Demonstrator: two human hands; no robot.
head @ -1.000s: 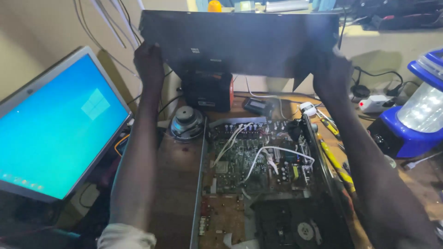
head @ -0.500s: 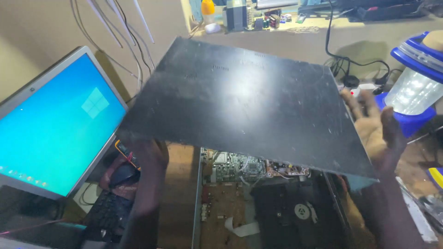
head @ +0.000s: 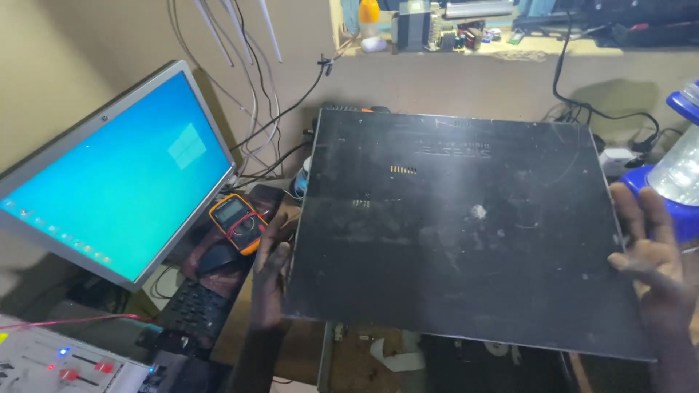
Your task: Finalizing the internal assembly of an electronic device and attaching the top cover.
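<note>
Gripping black cover panel (head: 466, 225) edgewise, left hand (head: 271, 273) and right hand (head: 652, 258) clasped; hovering over open chassis (head: 408, 356), not yet seated.

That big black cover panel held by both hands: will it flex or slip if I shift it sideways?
The black cover panel looks stiff: it stays flat though gripped only at its edges by the left hand and right hand. Its smooth, dusty face may be slippery. Being wide and thin, it probably tips easily if one side lets go.
</note>
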